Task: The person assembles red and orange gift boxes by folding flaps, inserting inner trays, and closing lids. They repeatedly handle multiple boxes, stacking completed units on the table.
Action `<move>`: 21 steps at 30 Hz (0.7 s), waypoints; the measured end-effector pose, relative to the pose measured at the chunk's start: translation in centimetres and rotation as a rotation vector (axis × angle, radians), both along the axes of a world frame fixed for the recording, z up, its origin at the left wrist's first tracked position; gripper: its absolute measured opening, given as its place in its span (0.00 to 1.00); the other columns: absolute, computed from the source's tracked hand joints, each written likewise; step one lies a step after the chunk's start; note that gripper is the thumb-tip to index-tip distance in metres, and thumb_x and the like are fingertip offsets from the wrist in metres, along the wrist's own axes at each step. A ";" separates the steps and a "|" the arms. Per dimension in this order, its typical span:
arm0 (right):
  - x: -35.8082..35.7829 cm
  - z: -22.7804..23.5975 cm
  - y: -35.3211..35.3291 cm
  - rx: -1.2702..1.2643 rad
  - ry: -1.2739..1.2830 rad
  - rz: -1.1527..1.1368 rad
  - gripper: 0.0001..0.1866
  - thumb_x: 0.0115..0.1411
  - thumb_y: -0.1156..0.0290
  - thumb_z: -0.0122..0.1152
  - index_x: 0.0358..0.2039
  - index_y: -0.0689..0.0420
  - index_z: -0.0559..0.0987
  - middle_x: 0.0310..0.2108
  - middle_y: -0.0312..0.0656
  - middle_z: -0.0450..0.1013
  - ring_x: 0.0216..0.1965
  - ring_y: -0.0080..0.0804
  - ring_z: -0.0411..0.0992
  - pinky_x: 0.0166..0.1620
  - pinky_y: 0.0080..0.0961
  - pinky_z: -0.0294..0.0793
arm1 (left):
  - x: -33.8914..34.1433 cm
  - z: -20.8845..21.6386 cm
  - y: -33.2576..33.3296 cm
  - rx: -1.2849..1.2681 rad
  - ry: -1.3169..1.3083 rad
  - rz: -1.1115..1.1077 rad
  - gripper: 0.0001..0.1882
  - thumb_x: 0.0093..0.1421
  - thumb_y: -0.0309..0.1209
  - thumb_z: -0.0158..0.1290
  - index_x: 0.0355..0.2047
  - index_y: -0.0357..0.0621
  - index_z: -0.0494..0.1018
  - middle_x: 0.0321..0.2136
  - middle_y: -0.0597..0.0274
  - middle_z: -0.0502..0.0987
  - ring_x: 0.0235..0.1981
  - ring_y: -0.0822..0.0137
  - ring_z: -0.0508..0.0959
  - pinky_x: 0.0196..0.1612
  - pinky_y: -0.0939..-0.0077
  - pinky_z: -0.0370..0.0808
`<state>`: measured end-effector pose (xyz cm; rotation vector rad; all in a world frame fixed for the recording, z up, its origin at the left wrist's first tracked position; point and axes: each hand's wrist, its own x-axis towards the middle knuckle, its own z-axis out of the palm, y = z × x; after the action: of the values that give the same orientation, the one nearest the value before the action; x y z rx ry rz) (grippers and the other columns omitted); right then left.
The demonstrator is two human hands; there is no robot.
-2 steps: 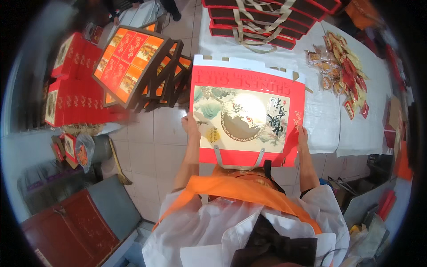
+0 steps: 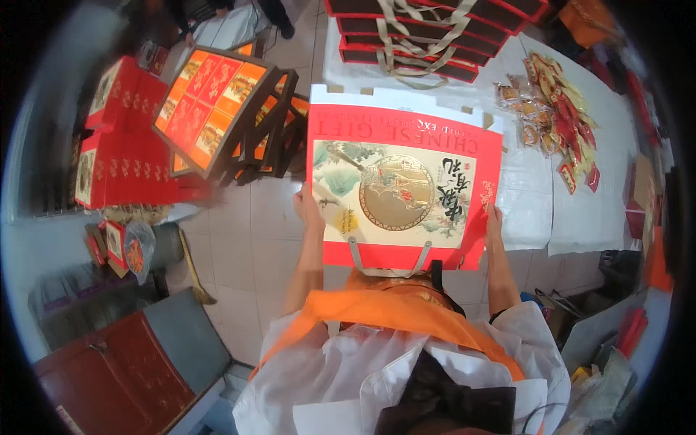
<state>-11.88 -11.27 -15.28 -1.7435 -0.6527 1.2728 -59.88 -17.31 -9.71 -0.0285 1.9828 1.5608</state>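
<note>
Between my two hands is a red gift bag (image 2: 341, 254) with a cream picture panel, a round golden design and a pale ribbon handle hanging on the side near me. Its printing faces up and is upside down to me. White notched flaps (image 2: 406, 101) stick out along its far edge. My left hand (image 2: 308, 204) is closed on the bag's left side, its fingertips partly hidden behind the edge. On the opposite side my right hand (image 2: 494, 219) grips the right edge. The bag is held in front of my orange apron (image 2: 362, 304), its far part overlapping the white-covered table (image 2: 525, 217).
Red bags with ribbon handles (image 2: 435, 54) stand at the table's far end. Small wrapped packets (image 2: 562, 116) lie in a heap on the right. At left are stacked trays of orange and red boxes (image 2: 210, 101) and piled red boxes (image 2: 123, 167). A broom (image 2: 194, 268) is on the tiled floor.
The bag has tilted slightly, and the bright glare on its panel has gone, baring the round design. Both hands keep their hold.
</note>
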 end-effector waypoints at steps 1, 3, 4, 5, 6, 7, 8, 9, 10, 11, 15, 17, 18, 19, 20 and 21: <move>-0.1 1.5 0.2 0.030 0.053 -0.036 0.22 0.63 0.56 0.52 0.49 0.60 0.67 0.44 0.36 0.67 0.45 0.22 0.64 0.50 0.24 0.64 | 0.3 2.3 -0.5 0.089 -0.017 -0.004 0.17 0.57 0.42 0.53 0.29 0.42 0.64 0.27 0.62 0.68 0.28 0.70 0.66 0.32 0.74 0.67; -0.3 5.8 1.0 0.180 0.096 0.043 0.22 0.63 0.57 0.52 0.50 0.59 0.66 0.46 0.37 0.67 0.47 0.22 0.64 0.51 0.24 0.64 | 0.5 6.5 -1.6 0.182 0.057 -0.093 0.15 0.60 0.43 0.51 0.30 0.44 0.65 0.28 0.65 0.69 0.29 0.72 0.67 0.33 0.76 0.67; -0.2 8.7 1.6 0.252 0.085 0.052 0.22 0.63 0.57 0.52 0.50 0.58 0.66 0.47 0.38 0.67 0.48 0.23 0.64 0.51 0.24 0.63 | 0.5 8.6 -2.2 0.132 0.145 -0.143 0.14 0.62 0.43 0.50 0.31 0.45 0.66 0.29 0.66 0.69 0.30 0.74 0.68 0.33 0.77 0.66; -0.2 11.8 2.5 0.294 0.051 0.100 0.21 0.64 0.58 0.51 0.51 0.59 0.66 0.48 0.38 0.66 0.49 0.23 0.64 0.52 0.24 0.63 | 0.8 10.3 -2.3 0.277 0.179 -0.148 0.14 0.63 0.42 0.48 0.32 0.44 0.67 0.29 0.67 0.69 0.30 0.74 0.68 0.34 0.77 0.67; -0.3 15.2 3.4 0.345 -0.020 0.114 0.21 0.64 0.59 0.51 0.51 0.60 0.65 0.49 0.39 0.66 0.50 0.24 0.63 0.53 0.25 0.63 | 1.0 11.9 -2.5 0.361 0.203 -0.122 0.13 0.64 0.41 0.46 0.33 0.43 0.67 0.29 0.67 0.69 0.30 0.74 0.69 0.35 0.77 0.67; -0.6 18.5 4.6 0.477 -0.063 0.107 0.22 0.64 0.60 0.51 0.52 0.60 0.65 0.50 0.39 0.66 0.51 0.24 0.63 0.54 0.25 0.62 | 0.7 13.5 -2.8 0.312 0.309 -0.184 0.14 0.64 0.41 0.44 0.35 0.42 0.68 0.31 0.66 0.70 0.32 0.72 0.70 0.36 0.75 0.68; -0.8 21.6 5.7 0.621 -0.119 0.089 0.22 0.64 0.60 0.51 0.53 0.61 0.64 0.50 0.39 0.65 0.51 0.24 0.63 0.54 0.25 0.62 | 0.5 14.8 -3.2 0.266 0.416 -0.246 0.14 0.65 0.40 0.42 0.36 0.41 0.68 0.32 0.65 0.70 0.33 0.71 0.71 0.37 0.73 0.69; -1.1 24.6 6.7 0.707 -0.112 0.048 0.24 0.64 0.60 0.52 0.54 0.62 0.63 0.51 0.40 0.65 0.52 0.25 0.63 0.55 0.25 0.61 | 0.4 15.7 -3.4 0.347 0.328 -0.274 0.17 0.65 0.42 0.39 0.41 0.42 0.67 0.37 0.64 0.70 0.38 0.69 0.70 0.42 0.70 0.68; -1.1 27.1 7.3 0.862 -0.103 0.058 0.25 0.63 0.61 0.52 0.55 0.62 0.62 0.51 0.41 0.65 0.52 0.26 0.62 0.55 0.25 0.60 | 0.4 16.3 -3.7 0.431 0.239 -0.306 0.19 0.66 0.44 0.37 0.45 0.43 0.66 0.42 0.62 0.70 0.43 0.67 0.70 0.47 0.67 0.67; -1.2 29.1 7.8 0.818 -0.156 -0.040 0.25 0.63 0.60 0.53 0.55 0.61 0.61 0.51 0.41 0.65 0.52 0.26 0.62 0.55 0.25 0.60 | 0.4 16.4 -3.9 0.574 0.183 -0.334 0.22 0.66 0.46 0.35 0.48 0.43 0.65 0.45 0.61 0.70 0.47 0.66 0.70 0.50 0.66 0.66; -0.9 32.2 6.1 0.779 -0.096 -0.144 0.25 0.62 0.57 0.54 0.53 0.59 0.62 0.45 0.40 0.66 0.48 0.26 0.64 0.53 0.25 0.61 | -0.2 14.8 -4.6 0.714 0.233 -0.149 0.30 0.66 0.52 0.32 0.55 0.41 0.61 0.52 0.57 0.67 0.54 0.62 0.67 0.57 0.64 0.62; -0.8 31.7 4.4 0.798 -0.005 -0.184 0.25 0.62 0.57 0.54 0.53 0.59 0.62 0.44 0.39 0.66 0.46 0.25 0.64 0.52 0.23 0.62 | -1.2 13.4 -5.0 0.920 0.320 -0.283 0.31 0.65 0.53 0.32 0.54 0.40 0.63 0.51 0.55 0.68 0.52 0.61 0.68 0.57 0.64 0.63; -0.8 31.2 3.4 0.794 0.045 -0.199 0.25 0.62 0.57 0.54 0.53 0.59 0.62 0.43 0.38 0.66 0.46 0.25 0.64 0.51 0.23 0.62 | -1.9 12.9 -5.4 1.070 0.333 -0.453 0.31 0.64 0.53 0.32 0.52 0.39 0.64 0.49 0.55 0.70 0.50 0.61 0.69 0.55 0.64 0.64; -1.1 30.7 2.4 0.802 -0.002 -0.208 0.24 0.62 0.59 0.53 0.53 0.58 0.63 0.43 0.38 0.66 0.45 0.25 0.65 0.50 0.23 0.64 | -2.2 12.3 -5.6 1.074 0.341 -0.505 0.32 0.64 0.54 0.32 0.52 0.39 0.65 0.49 0.54 0.70 0.51 0.61 0.69 0.56 0.64 0.64; -1.3 30.3 1.5 0.784 -0.068 -0.176 0.23 0.62 0.59 0.53 0.52 0.58 0.63 0.44 0.37 0.66 0.46 0.25 0.65 0.51 0.24 0.64 | -2.7 12.0 -5.8 1.079 0.350 -0.557 0.33 0.63 0.55 0.31 0.52 0.38 0.65 0.49 0.54 0.70 0.51 0.60 0.69 0.56 0.64 0.63; -1.7 30.1 0.6 0.773 -0.129 -0.145 0.23 0.62 0.60 0.53 0.52 0.58 0.63 0.44 0.37 0.66 0.46 0.25 0.65 0.51 0.24 0.64 | -2.9 11.7 -6.3 0.935 0.358 -0.494 0.35 0.63 0.57 0.31 0.54 0.38 0.63 0.51 0.53 0.68 0.53 0.60 0.67 0.58 0.63 0.61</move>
<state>-13.58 -10.71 14.78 -1.1966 -0.9220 0.6683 -62.78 -23.59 1.99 1.0793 1.1502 2.0512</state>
